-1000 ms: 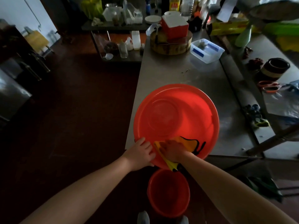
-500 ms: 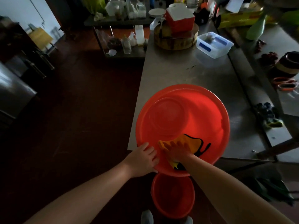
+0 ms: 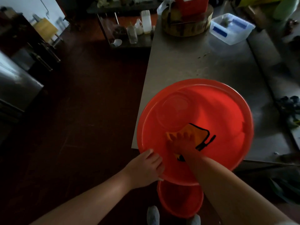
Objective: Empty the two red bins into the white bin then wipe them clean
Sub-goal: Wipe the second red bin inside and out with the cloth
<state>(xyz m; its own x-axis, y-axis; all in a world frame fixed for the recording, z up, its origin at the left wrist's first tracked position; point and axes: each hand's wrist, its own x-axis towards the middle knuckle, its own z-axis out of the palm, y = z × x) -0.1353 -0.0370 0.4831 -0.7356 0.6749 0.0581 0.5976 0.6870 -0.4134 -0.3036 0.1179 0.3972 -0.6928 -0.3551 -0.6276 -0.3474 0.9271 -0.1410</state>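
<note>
A large red bin [image 3: 211, 103] sits on the near corner of a steel table [image 3: 186, 62], overhanging its front edge. My left hand [image 3: 146, 166] grips the bin's near-left rim. My right hand [image 3: 181, 142] is inside the bin, fingers spread flat and pressing a yellow cloth [image 3: 196, 132] with black trim against the inner wall. A smaller red bin [image 3: 180, 200] stands on the floor below, between my feet. No white bin is visible.
At the table's far end are a round wooden block [image 3: 186, 25] with a red box on top and a clear plastic tub [image 3: 232, 28]. A low shelf with bottles [image 3: 133, 31] stands beyond the dark floor. Dark clutter [image 3: 289, 108] lies to the right.
My right hand has pushed the cloth up the bin's inner wall, away from the near rim. The left hand keeps its grip on the rim.
</note>
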